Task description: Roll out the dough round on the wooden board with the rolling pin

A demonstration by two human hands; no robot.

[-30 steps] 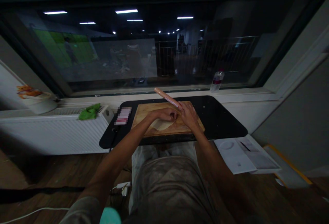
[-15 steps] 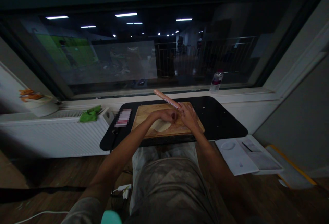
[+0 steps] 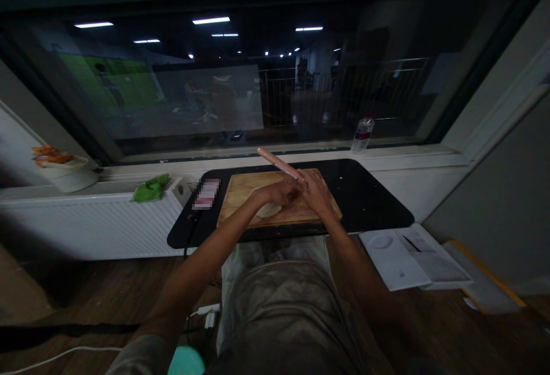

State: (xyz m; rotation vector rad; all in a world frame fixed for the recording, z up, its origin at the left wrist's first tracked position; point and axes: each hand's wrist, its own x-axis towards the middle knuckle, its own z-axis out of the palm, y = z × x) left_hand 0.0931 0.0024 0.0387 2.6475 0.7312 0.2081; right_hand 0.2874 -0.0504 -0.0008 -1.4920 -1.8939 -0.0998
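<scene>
A long pinkish-orange packaged sausage [image 3: 277, 163] points up and to the left over the wooden cutting board [image 3: 240, 184]. Its lower end lies in my right hand [image 3: 315, 191], whose fingers are wrapped round it. Close beside that end, my left hand [image 3: 281, 192] is closed with curled fingers. What the left fingertips pinch, if anything, is hidden. Beneath my left wrist, a flat pale round piece [image 3: 270, 210], perhaps dough, rests on the board and is partly covered by the forearm.
The board lies on a black table [image 3: 365, 197] by a window. A blurred-out phone-like rectangle [image 3: 207, 194] is at the table's left. On the sill stands a plastic bottle [image 3: 363, 134]. A green cloth [image 3: 151, 188] hangs on the radiator; an opened white box [image 3: 395, 254] is at right.
My left hand has shifted slightly toward my right hand, its knuckles turned more upward. The sausage keeps almost the same place and slant.
</scene>
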